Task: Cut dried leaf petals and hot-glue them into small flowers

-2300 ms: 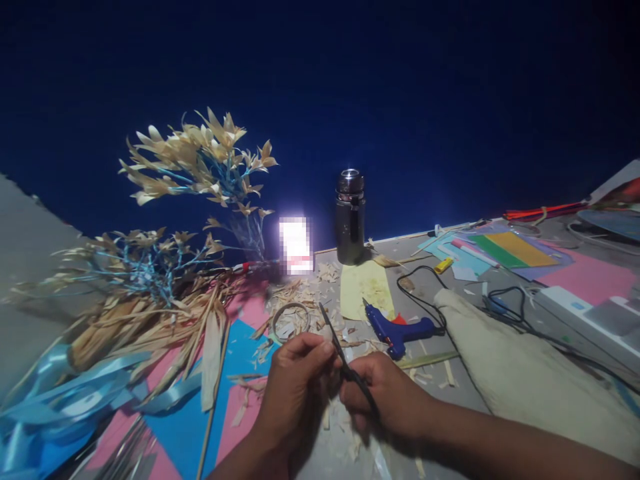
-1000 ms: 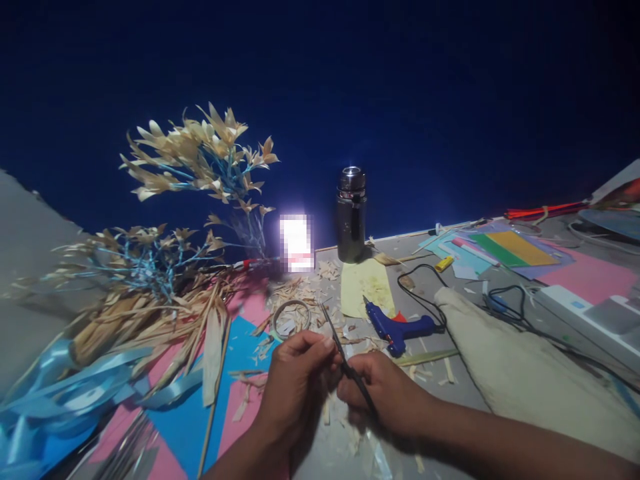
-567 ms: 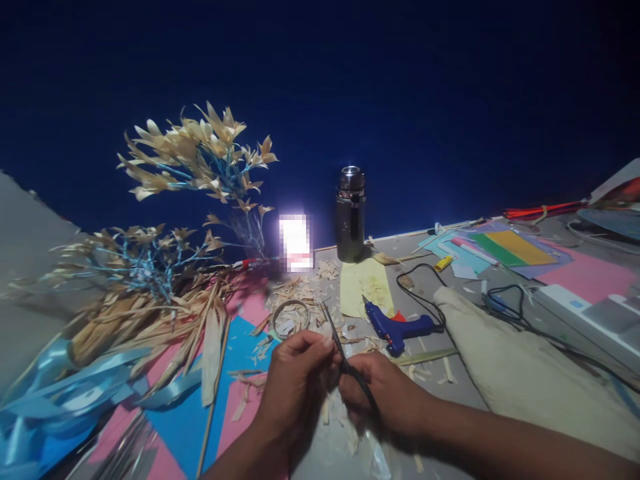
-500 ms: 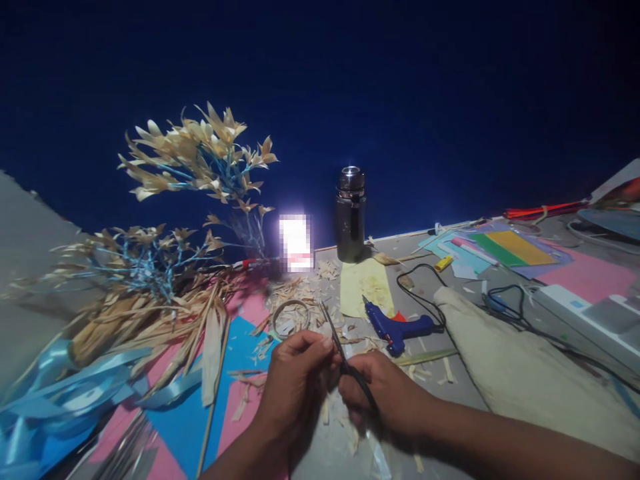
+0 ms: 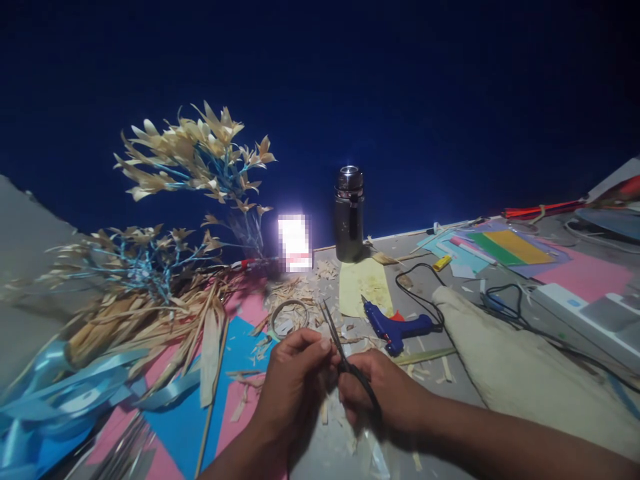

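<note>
Flask (image 5: pixel 349 213), apparently capped, beyond scissors (image 5: pixel 336 337)

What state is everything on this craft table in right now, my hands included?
left hand, fingertips pinched beside the blades; contents too small to tell
right hand, closed on the scissors
scissors, blades slightly parted, pointing away
glue gun, lying on its side, cord attached
flask, upright
light, on
blue ribbon, loose, unspooled
</note>
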A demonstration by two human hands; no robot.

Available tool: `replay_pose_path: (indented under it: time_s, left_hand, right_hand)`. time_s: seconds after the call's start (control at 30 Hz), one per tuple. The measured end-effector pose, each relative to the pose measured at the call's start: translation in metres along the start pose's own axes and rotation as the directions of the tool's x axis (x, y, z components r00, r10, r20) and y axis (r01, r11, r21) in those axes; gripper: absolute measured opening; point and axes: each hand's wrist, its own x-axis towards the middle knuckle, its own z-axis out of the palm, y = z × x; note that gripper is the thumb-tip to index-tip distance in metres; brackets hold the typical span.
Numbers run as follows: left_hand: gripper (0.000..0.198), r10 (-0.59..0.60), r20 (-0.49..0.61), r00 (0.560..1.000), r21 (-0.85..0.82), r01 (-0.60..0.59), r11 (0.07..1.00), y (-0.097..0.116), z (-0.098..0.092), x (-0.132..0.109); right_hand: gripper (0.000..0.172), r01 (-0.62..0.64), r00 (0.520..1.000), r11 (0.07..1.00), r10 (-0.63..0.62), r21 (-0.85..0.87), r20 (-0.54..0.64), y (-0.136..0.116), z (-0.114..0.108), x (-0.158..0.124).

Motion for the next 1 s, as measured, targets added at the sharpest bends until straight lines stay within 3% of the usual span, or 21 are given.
replay_pose_path:
  time_s: [0.47, 0.67, 0.83, 1.0]
  left_hand:
    - [0.025, 0.0, 0.011, 1.0, 0.031, -0.001, 1.0, 0.0, -0.002, 0.001]
    - [0.017, -0.086, 0.152, 0.985, 0.158, 0.062, 0.986, -0.004, -0.009, 0.002]
    - [0.015, -0.152, 0.258, 0.954, 0.29, 0.074, 0.954, -0.011, -0.017, 0.003]
    - [0.012, -0.184, 0.262, 0.947, 0.184, 0.139, 0.973, -0.008, -0.013, 0.002]
  right_hand:
    - [0.041, -0.021, 0.996, 0.998, 0.026, 0.056, -0.082, -0.002, 0.002, 0.002]
    - [0.045, 0.134, 0.973, 0.95, -0.071, 0.282, -0.221, -0.02, -0.008, -0.001]
    - [0.041, 0.132, 0.978, 0.971, -0.095, 0.2, -0.185, -0.032, -0.015, -0.008]
    - [0.042, 0.148, 0.971, 0.954, -0.091, 0.261, -0.219, -0.034, -0.016, -0.008]
